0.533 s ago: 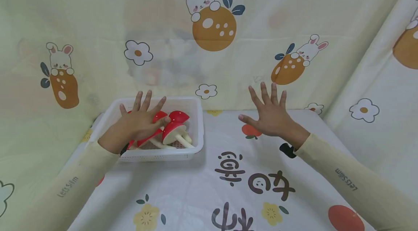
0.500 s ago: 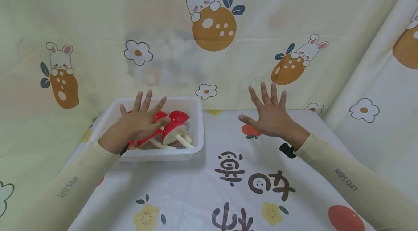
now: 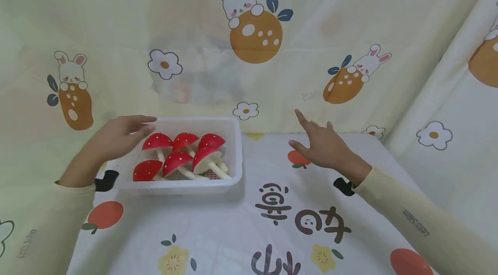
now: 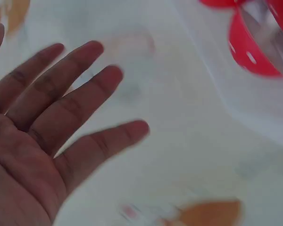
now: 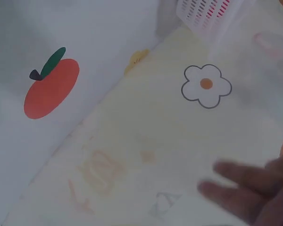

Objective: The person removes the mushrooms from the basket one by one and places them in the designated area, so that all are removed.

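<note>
Several toy mushrooms [image 3: 157, 141] with white-dotted red caps and pale stems lie in a white perforated plastic basket [image 3: 186, 187] at the left of the table. My left hand [image 3: 116, 139] hovers at the basket's left side, fingertips over its rear left corner. The left wrist view shows its palm [image 4: 23, 155] with fingers spread and holding nothing. To the right of the basket, my right hand [image 3: 327, 146] is raised over the table's far part. Its index finger points forward and the other fingers are loosely bent; blurred fingers [image 5: 245, 188] appear in the right wrist view.
A printed cloth [image 3: 249, 231] with fruit, flowers and lettering covers the table. Behind it hangs a cream curtain [image 3: 186, 20] with rabbit prints, meeting the table's back edge. Another curtain fold [image 3: 447, 93] hangs along the right side.
My left hand has moved left from above the basket and turned sideways, uncovering the mushrooms. My right hand has stayed in place, but its spread fingers have relaxed and bent.
</note>
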The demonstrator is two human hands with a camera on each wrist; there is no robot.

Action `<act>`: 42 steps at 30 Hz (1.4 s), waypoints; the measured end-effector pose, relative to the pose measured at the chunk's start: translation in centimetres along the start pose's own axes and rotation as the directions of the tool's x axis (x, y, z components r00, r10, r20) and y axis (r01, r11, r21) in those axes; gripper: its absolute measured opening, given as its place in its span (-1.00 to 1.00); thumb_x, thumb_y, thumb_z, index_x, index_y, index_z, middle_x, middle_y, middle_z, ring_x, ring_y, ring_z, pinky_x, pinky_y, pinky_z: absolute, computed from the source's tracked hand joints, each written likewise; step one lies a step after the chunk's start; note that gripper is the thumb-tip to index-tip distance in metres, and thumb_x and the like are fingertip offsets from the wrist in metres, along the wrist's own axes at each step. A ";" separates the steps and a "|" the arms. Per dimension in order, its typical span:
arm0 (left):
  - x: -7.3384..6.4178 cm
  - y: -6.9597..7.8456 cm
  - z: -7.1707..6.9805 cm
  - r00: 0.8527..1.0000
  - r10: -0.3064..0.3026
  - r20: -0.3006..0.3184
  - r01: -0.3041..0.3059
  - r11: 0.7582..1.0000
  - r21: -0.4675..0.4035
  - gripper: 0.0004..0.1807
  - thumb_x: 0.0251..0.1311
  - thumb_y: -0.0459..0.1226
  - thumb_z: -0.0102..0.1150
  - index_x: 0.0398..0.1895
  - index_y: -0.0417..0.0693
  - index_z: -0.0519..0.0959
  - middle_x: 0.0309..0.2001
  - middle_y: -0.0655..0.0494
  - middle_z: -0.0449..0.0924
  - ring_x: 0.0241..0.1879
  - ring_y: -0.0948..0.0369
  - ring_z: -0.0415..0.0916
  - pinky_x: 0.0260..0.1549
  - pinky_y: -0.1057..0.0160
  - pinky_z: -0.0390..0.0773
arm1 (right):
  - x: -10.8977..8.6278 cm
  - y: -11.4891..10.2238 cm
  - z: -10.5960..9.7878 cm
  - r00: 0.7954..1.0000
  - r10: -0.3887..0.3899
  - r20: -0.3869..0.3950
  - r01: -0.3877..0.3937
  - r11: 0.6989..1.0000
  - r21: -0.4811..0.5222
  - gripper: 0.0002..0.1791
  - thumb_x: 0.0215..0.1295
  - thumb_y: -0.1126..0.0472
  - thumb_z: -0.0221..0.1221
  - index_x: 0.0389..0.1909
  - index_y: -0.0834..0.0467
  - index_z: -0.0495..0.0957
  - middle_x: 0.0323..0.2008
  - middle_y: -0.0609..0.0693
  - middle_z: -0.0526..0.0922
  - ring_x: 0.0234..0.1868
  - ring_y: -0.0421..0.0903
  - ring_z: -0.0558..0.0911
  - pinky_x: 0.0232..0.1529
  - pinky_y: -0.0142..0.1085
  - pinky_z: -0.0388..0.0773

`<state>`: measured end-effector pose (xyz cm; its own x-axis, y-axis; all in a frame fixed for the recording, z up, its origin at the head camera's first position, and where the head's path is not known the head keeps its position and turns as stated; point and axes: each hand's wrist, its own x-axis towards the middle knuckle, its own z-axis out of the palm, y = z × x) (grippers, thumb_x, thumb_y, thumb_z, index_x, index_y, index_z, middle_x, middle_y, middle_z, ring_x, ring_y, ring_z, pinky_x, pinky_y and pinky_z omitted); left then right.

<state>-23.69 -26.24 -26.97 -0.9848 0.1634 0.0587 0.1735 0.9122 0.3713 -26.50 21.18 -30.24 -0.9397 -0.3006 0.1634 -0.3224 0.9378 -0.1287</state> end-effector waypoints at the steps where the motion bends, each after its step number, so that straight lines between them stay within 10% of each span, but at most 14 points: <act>1: -0.4 -1.3 -0.4 1.000 -0.016 -0.020 0.015 0.999 -0.046 -0.31 0.40 0.13 -0.07 0.43 -0.10 0.31 0.32 -0.32 0.37 0.23 -0.32 0.36 0.00 -0.30 0.56 | -0.2 0.0 0.1 1.000 -0.008 -0.007 0.008 1.000 0.015 -0.05 0.37 -0.16 0.12 0.59 0.02 -0.18 0.23 0.28 0.53 -0.17 0.16 0.73 0.45 0.33 -0.13; 4: -1.2 -5.6 -0.9 0.995 -0.062 -0.081 0.046 0.981 -0.190 -0.29 0.41 0.19 -0.16 0.42 -0.08 0.32 0.34 -0.30 0.35 0.27 -0.32 0.32 0.07 -0.38 0.45 | -0.6 0.0 0.3 0.998 -0.037 -0.051 0.039 0.998 0.048 -0.22 0.39 -0.03 0.15 0.53 0.08 0.09 0.04 0.23 0.68 -0.54 0.00 0.68 0.34 0.20 0.32; 9: -0.8 -11.2 1.3 0.985 -0.127 -0.115 0.062 0.890 -0.452 -0.33 0.44 0.14 -0.16 0.45 -0.05 0.27 0.41 -0.24 0.24 0.35 -0.25 0.23 0.20 -0.35 0.33 | -1.0 -0.1 0.8 0.991 -0.063 -0.114 0.073 0.994 0.087 -0.37 0.38 0.02 0.17 0.41 0.13 0.33 0.04 0.22 0.69 -0.07 0.16 0.72 -0.28 -0.09 0.68; 12: -0.4 -13.3 3.6 0.982 -0.167 -0.089 0.089 0.822 -0.562 -0.33 0.44 0.16 -0.19 0.49 0.08 0.22 0.48 -0.14 0.14 0.39 -0.15 0.19 0.27 -0.23 0.33 | -1.1 -0.2 1.0 0.992 -0.055 -0.118 0.068 0.991 0.113 -0.38 0.38 0.02 0.17 0.41 0.12 0.33 0.05 0.19 0.69 0.00 0.16 0.71 -0.22 -0.06 0.69; 21: -0.8 -15.6 8.1 0.989 -0.090 0.117 0.147 0.547 -0.824 -0.39 0.49 0.05 -0.18 0.55 0.42 0.01 0.51 0.00 -0.06 0.12 0.40 0.46 -0.08 0.05 0.68 | -0.3 -1.3 2.0 0.987 -0.109 -0.115 0.130 0.973 0.189 -0.39 0.38 0.04 0.17 0.40 0.11 0.35 0.10 0.07 0.67 0.04 0.05 0.69 -0.02 0.02 0.64; 26: -0.8 -16.1 8.3 0.975 -0.157 0.155 0.215 0.522 -0.826 -0.38 0.47 0.03 -0.12 0.54 0.48 0.03 0.51 0.00 -0.12 0.03 0.40 0.48 -0.09 0.03 0.68 | 0.9 -2.9 2.5 0.940 -0.273 -0.203 0.320 0.910 0.262 -0.53 0.35 0.13 0.21 0.27 0.10 0.48 -0.07 -0.03 0.71 -0.06 -0.08 0.68 -0.02 -0.08 0.64; 32: -0.9 -15.6 8.0 0.972 -0.176 0.157 0.227 0.517 -0.825 -0.37 0.45 0.09 -0.12 0.54 0.47 0.03 0.46 0.04 -0.01 0.02 0.38 0.51 -0.08 0.02 0.67 | 3.6 -7.2 3.4 0.849 -0.445 -0.285 0.528 0.716 0.456 -0.76 0.29 0.22 0.29 -0.03 0.08 0.65 -0.20 -0.10 0.67 -0.21 -0.20 0.62 -0.16 -0.24 0.67; 36: -0.5 -14.8 8.0 0.977 -0.147 0.152 0.205 0.489 -0.848 -0.39 0.46 0.06 -0.12 0.53 0.43 0.06 0.40 0.13 0.08 0.04 0.34 0.51 -0.08 0.05 0.68 | 5.8 -10.4 4.6 0.860 -0.457 -0.229 0.499 0.654 0.568 -0.79 0.23 0.24 0.34 -0.11 0.09 0.70 -0.23 -0.11 0.67 -0.24 -0.20 0.60 -0.18 -0.25 0.68; 42: 0.2 -14.8 8.4 0.980 -0.129 0.154 0.197 0.477 -0.857 -0.40 0.49 0.01 -0.15 0.54 0.41 0.04 0.46 0.04 0.02 0.07 0.32 0.51 -0.08 0.04 0.68 | 8.7 -13.6 5.5 0.882 -0.468 -0.057 0.391 0.658 0.644 -0.77 0.24 0.27 0.30 -0.08 0.15 0.69 -0.14 -0.02 0.71 -0.26 -0.14 0.62 -0.21 -0.31 0.67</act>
<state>-26.43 -36.51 -40.22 -0.9861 0.0998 -0.1329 -0.1177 0.1453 0.9824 -30.90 4.82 -32.46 -0.6713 -0.6942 0.2599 -0.6529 0.3877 -0.6507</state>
